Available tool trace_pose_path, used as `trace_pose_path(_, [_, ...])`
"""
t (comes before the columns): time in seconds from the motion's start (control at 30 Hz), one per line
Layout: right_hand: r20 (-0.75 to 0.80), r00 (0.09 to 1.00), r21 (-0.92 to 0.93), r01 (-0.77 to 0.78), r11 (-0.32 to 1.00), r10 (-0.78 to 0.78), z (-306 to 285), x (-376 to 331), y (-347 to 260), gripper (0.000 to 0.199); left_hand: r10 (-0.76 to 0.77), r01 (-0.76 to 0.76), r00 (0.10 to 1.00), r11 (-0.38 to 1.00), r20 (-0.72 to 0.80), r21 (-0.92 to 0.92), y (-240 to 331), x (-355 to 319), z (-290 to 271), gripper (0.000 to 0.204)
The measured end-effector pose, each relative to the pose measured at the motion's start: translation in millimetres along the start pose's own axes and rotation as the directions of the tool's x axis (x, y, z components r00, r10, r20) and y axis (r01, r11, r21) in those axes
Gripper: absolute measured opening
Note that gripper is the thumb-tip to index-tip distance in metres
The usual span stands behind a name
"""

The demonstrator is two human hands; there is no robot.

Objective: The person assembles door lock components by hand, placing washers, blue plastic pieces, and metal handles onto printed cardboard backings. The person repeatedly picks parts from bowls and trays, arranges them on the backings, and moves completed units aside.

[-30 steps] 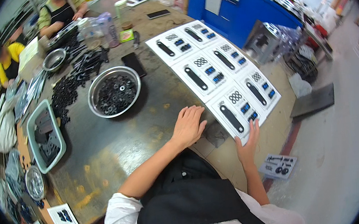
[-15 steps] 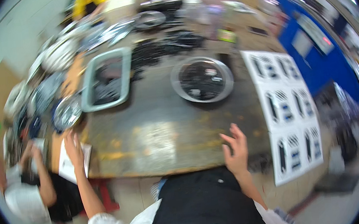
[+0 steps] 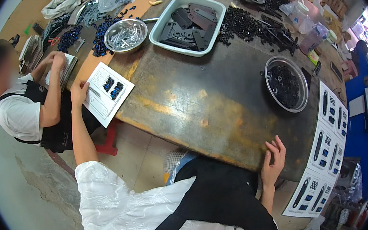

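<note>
Both my hands rest at the worn table (image 3: 200, 95): left hand (image 3: 79, 93), fingers seemingly flat, on a white card (image 3: 108, 92); right hand (image 3: 274, 158) spread at the edge.

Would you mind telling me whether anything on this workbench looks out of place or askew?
The white card under the left hand juts past the table corner, partly unsupported. The sheets of cards near the right hand also overhang the edge. Loose black parts lie heaped on the table beside the white tray.

White printed card (image 3: 108, 92) flat at table corner, overhanging edge.
</note>
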State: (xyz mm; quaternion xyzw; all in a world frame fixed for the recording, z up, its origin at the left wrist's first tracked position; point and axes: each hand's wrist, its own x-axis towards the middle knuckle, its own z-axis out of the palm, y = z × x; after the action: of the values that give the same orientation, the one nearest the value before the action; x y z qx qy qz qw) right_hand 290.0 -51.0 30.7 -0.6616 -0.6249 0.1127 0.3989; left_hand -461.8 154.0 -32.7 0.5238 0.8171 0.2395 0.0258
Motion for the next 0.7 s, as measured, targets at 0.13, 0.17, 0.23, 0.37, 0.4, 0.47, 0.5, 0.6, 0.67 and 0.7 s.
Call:
trace_pose_path(0.13, [0.063,0.998,0.040,-0.002,0.999,0.000,14.2,0.0,-6.9,0.021,0.006,0.002,0.998,0.989,0.056,-0.150,-16.4,-0.8,-2.5,0.024])
trace_pose_path(0.17, [0.072,0.997,0.033,-0.005,0.999,0.003,16.3,0.4,-12.8,0.021,-0.009,0.021,0.997,0.987,0.075,-0.159,0.2,-7.6,-2.6,0.023])
trace_pose_path(0.23, [0.093,0.995,0.053,0.035,0.998,-0.039,20.5,2.7,-19.2,0.022,-0.017,0.045,0.991,0.975,0.130,-0.217,30.2,-23.0,-9.4,0.021])
trace_pose_path(0.37, [0.143,0.986,0.136,0.071,0.988,-0.090,31.9,6.5,-28.1,0.023,0.003,0.067,0.976,0.947,0.217,-0.314,46.6,-57.0,1.8,0.020])
trace_pose_path(0.4, [0.152,0.984,0.143,0.067,0.987,-0.089,32.6,5.6,-29.4,0.023,0.008,0.074,0.971,0.939,0.237,-0.336,66.8,-68.6,9.1,0.020])
trace_pose_path(0.47, [0.183,0.978,0.159,0.070,0.985,-0.099,34.4,4.3,-33.8,0.022,0.034,0.060,0.968,0.932,0.250,-0.358,99.2,-93.3,19.6,0.020])
trace_pose_path(0.5, [0.188,0.976,0.160,0.080,0.984,-0.110,35.2,3.1,-34.9,0.022,0.029,0.061,0.970,0.931,0.240,-0.359,120.7,-107.3,22.6,0.021])
trace_pose_path(0.6, [0.224,0.971,0.199,0.032,0.979,-0.077,35.4,-2.2,-34.6,0.022,-0.037,0.138,0.961,0.922,0.273,-0.363,176.8,-151.2,36.3,0.024])
trace_pose_path(0.67, [0.260,0.965,0.282,-0.105,0.954,0.029,33.2,-6.4,-34.8,0.023,0.044,0.035,0.973,0.942,0.225,-0.334,213.9,-183.2,43.0,0.026])
trace_pose_path(0.7, [0.278,0.960,0.294,-0.114,0.949,0.029,32.2,-8.9,-29.7,0.027,0.048,0.035,0.970,0.943,0.239,-0.332,231.0,-197.7,44.1,0.027])
